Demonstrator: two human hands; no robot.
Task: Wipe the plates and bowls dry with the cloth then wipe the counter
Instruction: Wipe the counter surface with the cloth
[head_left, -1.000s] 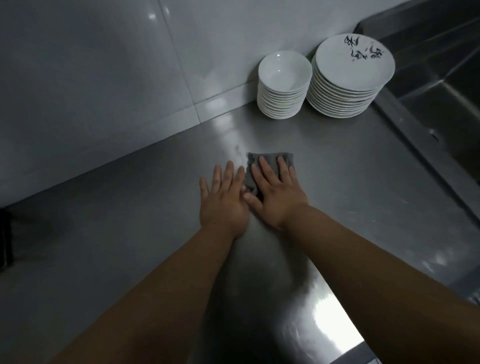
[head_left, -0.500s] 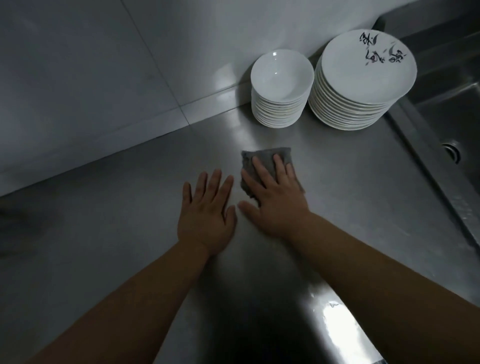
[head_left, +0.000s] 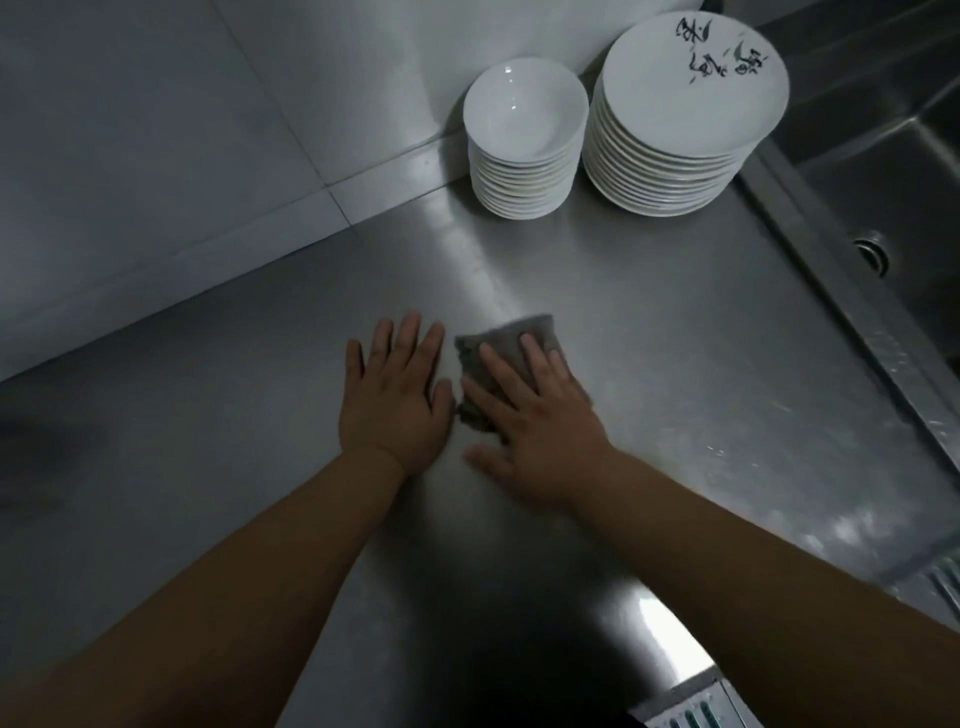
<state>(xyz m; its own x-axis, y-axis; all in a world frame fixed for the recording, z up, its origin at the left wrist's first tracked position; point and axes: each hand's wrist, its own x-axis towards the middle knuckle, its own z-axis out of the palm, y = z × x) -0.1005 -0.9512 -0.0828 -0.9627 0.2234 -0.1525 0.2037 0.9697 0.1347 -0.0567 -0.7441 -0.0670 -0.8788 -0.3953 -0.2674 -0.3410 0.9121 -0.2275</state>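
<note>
Right hand (head_left: 540, 415) is lying flat with its fingers straight and spread, pressing the small grey folded cloth (head_left: 511, 338) onto the brushed stainless-steel counter (head_left: 649, 338) near its middle; left hand (head_left: 397, 400) is resting flat and open just beside it, holding nothing, its thumb nearly touching the cloth's left edge.

Going by size, the counter is offering the most open room towards its left edge and its near edge, where bare steel is stretching away from both hands. Right of the cloth a wide strip is also lying bare up to the raised rim of the steel sink (head_left: 893, 171) along the counter's right edge.

Tighter room is waiting at the far right corner. There the tall stack of white round plates (head_left: 691, 88), the top one carrying dark brush marks, is standing against the white tiled wall (head_left: 156, 130), close to the sink rim. Touching its left side, or nearly so, is the shorter stack of white bowls (head_left: 524, 119).

My judgement: a long forward sweep could be knocking either stack, and the plates, sitting nearest the sink, could be sliding or toppling into it. A sweep too far right could be catching the cloth on the sink rim. The flat palm alone is holding the cloth, so it may be slipping or bunching under a fast stroke.
</note>
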